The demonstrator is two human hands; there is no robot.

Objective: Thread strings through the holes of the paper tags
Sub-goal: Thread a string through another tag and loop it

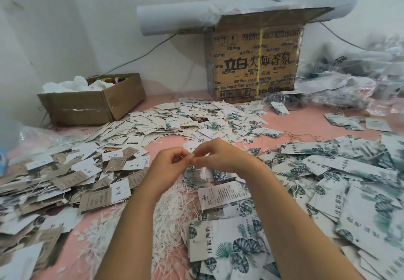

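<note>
Both forearms reach up from 6 o'clock and meet at the middle of the view. The left hand (168, 164) has its fingers curled, with thumb and forefinger closed in a pinch. The right hand (216, 155) is curled the same way, its fingertips touching the left's. Between them they pinch a small white paper tag with dark print (189, 146), which shows just above the fingertips at 12 o'clock. A tuft of thin white string (203, 172) hangs just below the hands; I cannot tell whether either hand holds it.

Under the forearms lies a loose heap of white strings (175, 212) on the pink cloth surface (288, 119). There are scattered leaf-print white tags (349, 181) at 3 o'clock and brown and white card tags (65, 181) at 9 o'clock. More white tags (192, 118) lie at 12 o'clock. Beyond them stands a tall printed brown cardboard box (255, 61) with a white paper roll (175, 15) across its top. A low open cardboard box (91, 105) sits at 10 o'clock, and crumpled clear plastic bags (338, 87) at 2 o'clock.
</note>
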